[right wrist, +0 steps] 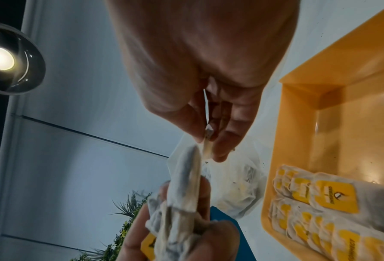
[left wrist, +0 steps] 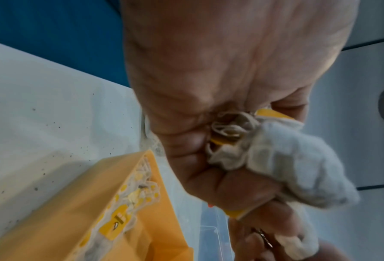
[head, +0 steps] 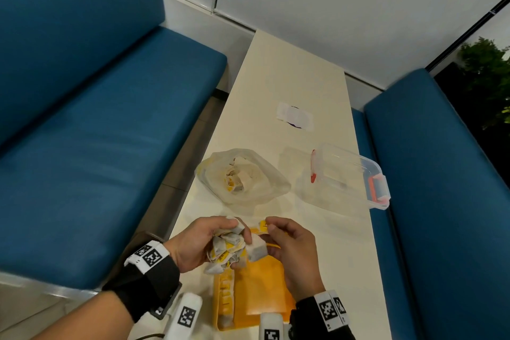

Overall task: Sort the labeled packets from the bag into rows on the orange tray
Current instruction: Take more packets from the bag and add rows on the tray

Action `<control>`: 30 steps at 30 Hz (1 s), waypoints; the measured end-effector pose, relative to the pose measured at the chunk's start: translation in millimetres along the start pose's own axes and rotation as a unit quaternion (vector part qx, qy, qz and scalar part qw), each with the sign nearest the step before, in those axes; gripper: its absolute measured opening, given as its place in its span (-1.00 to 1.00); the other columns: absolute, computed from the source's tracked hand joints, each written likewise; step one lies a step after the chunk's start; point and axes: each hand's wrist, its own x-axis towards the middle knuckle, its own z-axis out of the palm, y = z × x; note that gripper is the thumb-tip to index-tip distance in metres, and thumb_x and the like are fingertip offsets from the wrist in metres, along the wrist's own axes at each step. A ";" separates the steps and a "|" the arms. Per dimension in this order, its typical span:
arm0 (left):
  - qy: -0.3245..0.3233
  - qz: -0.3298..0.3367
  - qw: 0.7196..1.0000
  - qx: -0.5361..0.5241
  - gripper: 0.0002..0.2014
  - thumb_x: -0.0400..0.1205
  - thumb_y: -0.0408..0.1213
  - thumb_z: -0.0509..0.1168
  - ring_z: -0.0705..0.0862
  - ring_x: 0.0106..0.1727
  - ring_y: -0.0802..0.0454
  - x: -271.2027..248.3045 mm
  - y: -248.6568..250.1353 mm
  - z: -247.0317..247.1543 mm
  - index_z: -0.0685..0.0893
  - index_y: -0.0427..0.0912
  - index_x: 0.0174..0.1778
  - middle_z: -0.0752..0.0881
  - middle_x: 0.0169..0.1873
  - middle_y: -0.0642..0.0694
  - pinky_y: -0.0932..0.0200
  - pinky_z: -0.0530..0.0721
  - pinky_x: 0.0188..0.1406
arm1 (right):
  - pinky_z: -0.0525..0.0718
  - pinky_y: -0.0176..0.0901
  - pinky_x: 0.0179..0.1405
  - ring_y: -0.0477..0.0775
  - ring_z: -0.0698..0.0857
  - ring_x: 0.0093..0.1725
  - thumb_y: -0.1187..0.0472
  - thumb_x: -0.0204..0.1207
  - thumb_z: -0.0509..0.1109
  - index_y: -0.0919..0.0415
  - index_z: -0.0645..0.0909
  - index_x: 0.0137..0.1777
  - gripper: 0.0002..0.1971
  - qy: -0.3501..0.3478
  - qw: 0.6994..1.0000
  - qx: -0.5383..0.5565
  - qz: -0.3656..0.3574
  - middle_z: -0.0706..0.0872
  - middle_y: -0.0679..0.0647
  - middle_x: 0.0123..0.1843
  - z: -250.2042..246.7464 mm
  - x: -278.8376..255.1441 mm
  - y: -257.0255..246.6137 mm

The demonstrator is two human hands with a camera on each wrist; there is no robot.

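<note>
Left hand point(head: 197, 243) clutches crumpled white yellow-tagged packets point(head: 227, 250); right hand point(head: 291, 240) pinches one packet point(head: 256, 248).

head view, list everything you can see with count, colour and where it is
orange tray: one, orange, near end of the table under the hands
tea bags in tray: one row, count unclear, white with yellow tags, along the tray's left side
plastic bag: one, clear, mid table, more tea bags inside
plastic container: one, clear with red latches, on its side right of the bag
label: one, white over purple, far on the table
table: one, cream
benches: two, blue, either side
plant: one, green, far right
left hand: holds a bunch of tea bags
right hand: fingers pinch one tea bag
</note>
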 end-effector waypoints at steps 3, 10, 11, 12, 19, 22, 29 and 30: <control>-0.009 0.008 1.000 0.014 -0.59 0.58 -0.08 0.21 0.71 -0.27 -0.10 -5.1 5.2 -4.3 0.64 -0.43 -0.02 0.69 -0.20 -0.26 0.09 0.69 -0.26 | 0.74 0.00 -0.28 0.23 0.81 -0.18 0.50 0.59 0.40 0.34 0.76 0.05 -0.85 -0.006 1.000 0.003 -0.011 0.71 0.47 0.07 -2.7 0.0 -1.2; -0.031 0.003 0.999 0.015 -0.56 0.49 -0.01 0.32 0.64 -0.29 -0.21 -11.9 11.6 -13.4 0.66 -0.42 -0.10 0.62 -0.23 -0.33 0.08 0.66 -0.30 | 0.79 0.08 -0.15 0.40 0.84 -0.07 0.58 0.53 0.38 0.28 0.64 0.14 -0.72 0.016 0.999 -0.002 -0.029 0.59 0.21 -0.13 -7.1 7.4 1.0; -0.030 0.007 0.999 0.018 -0.55 0.48 -0.01 0.32 0.65 -0.31 -0.19 -12.7 12.2 -14.5 0.65 -0.43 -0.09 0.64 -0.25 -0.33 0.09 0.65 -0.31 | 0.80 0.08 -0.15 0.37 0.85 -0.10 0.58 0.52 0.38 0.26 0.60 0.14 -0.71 0.022 0.999 -0.028 -0.030 0.60 0.24 -0.12 -8.4 8.6 1.7; -0.027 0.011 0.999 0.019 -0.55 0.48 -0.01 0.32 0.67 -0.33 -0.17 -13.1 12.5 -15.8 0.64 -0.43 -0.09 0.66 -0.27 -0.30 0.10 0.66 -0.33 | 0.81 0.06 -0.18 0.32 0.86 -0.15 0.56 0.51 0.38 0.23 0.56 0.13 -0.70 0.028 0.997 -0.068 -0.032 0.61 0.28 -0.08 -10.8 10.5 3.4; 0.017 0.019 1.000 0.010 -0.61 0.54 -0.12 0.21 0.68 -0.35 -0.14 -15.7 10.0 -21.3 0.62 -0.47 -0.05 0.68 -0.29 -0.27 0.09 0.66 -0.35 | 0.58 -0.31 -0.34 -0.09 0.62 -0.32 0.35 0.43 0.44 -0.05 0.54 0.02 -0.70 -0.029 0.913 -0.397 -0.089 0.67 0.01 -0.16 -27.5 12.4 20.0; 0.031 0.026 0.999 0.014 -0.60 0.54 -0.11 0.22 0.68 -0.33 -0.17 -16.8 7.3 -24.8 0.64 -0.46 -0.05 0.66 -0.22 -0.30 0.07 0.68 -0.33 | 0.57 -0.45 -0.30 -0.16 0.65 -0.22 0.29 0.49 0.48 -0.03 0.59 -0.06 -0.80 -0.042 0.887 -0.449 -0.097 0.69 -0.07 -0.18 -31.3 10.5 25.8; 0.060 0.030 0.998 0.021 -0.58 0.55 -0.08 0.24 0.69 -0.31 -0.19 -17.2 -0.2 -34.1 0.65 -0.46 -0.04 0.66 -0.17 -0.32 0.06 0.68 -0.32 | 0.52 -0.43 -0.42 -0.13 0.65 -0.34 0.20 0.46 0.51 0.03 0.61 -0.18 -0.88 -0.104 0.895 -0.433 -0.031 0.69 -0.01 -0.29 -38.2 2.4 26.0; 0.062 0.031 0.997 0.022 -0.58 0.55 -0.08 0.24 0.68 -0.30 -0.19 -17.0 -1.7 -35.0 0.65 -0.46 -0.04 0.65 -0.15 -0.33 0.05 0.68 -0.30 | 0.56 -0.41 -0.41 -0.11 0.69 -0.32 0.21 0.47 0.50 0.04 0.59 -0.17 -0.87 -0.113 0.897 -0.427 -0.020 0.73 0.02 -0.25 -38.0 2.4 28.1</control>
